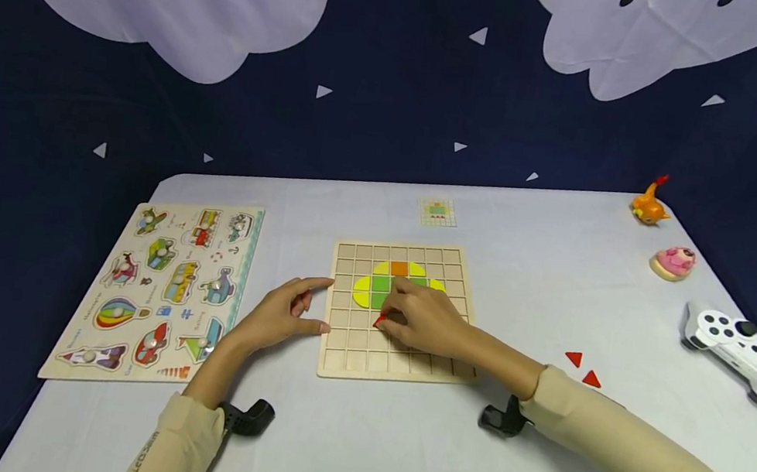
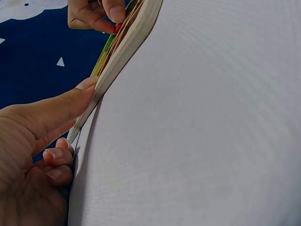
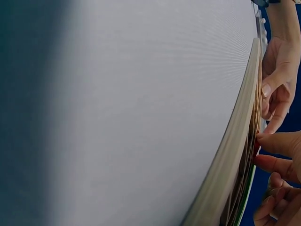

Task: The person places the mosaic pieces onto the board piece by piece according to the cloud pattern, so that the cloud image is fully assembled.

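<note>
A square wooden grid board (image 1: 344, 357) lies on the white table, with green squares (image 1: 382, 283), an orange square (image 1: 400, 269) and yellow rounded pieces (image 1: 361, 291) set in its upper middle. My right hand (image 1: 428, 319) is over the board, pinching a small red piece (image 1: 379, 320) between thumb and fingertips just below the green ones. Its outline is mostly covered by the fingers. At the board's left edge, my left hand (image 1: 282, 307) touches the frame with thumb and index finger spread apart. Two red triangles (image 1: 573, 359) lie on the table to the right.
A small pattern card (image 1: 437, 212) lies behind the board. To the left is a vehicle puzzle board (image 1: 187, 315). On the right are a white game controller (image 1: 746, 356), a pink toy (image 1: 673, 263) and an orange toy figure (image 1: 650, 205).
</note>
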Demonstrator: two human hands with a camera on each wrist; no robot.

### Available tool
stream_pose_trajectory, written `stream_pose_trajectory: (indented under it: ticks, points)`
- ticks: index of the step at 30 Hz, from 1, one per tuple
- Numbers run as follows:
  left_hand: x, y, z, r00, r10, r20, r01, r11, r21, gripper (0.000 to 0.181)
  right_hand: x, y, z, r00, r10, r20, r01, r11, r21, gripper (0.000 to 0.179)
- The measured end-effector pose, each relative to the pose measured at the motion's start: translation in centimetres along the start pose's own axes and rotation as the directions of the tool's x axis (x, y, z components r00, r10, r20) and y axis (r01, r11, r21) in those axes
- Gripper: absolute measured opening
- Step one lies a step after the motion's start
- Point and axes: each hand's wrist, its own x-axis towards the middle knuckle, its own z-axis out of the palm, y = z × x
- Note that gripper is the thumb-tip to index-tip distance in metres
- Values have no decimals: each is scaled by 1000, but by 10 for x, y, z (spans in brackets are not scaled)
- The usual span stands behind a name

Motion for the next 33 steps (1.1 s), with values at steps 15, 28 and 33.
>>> stream_pose_trajectory:
  ticks: [15, 28, 33]
  points:
    - [0, 2, 0, 1000, -12, -4, 12, 1000, 9, 73, 2, -1, -2, 996, 36, 79, -41, 997, 65, 11]
    - [0, 1, 1, 1000, -13, -4, 13, 1000, 9, 73, -6, 0, -16, 990, 106, 90, -113, 991, 74, 20]
    - [-1, 1, 0, 1000, 2, 5, -2, 1000, -5, 73, -24, 9, -34, 985, 152, 77, -157, 985, 68, 21]
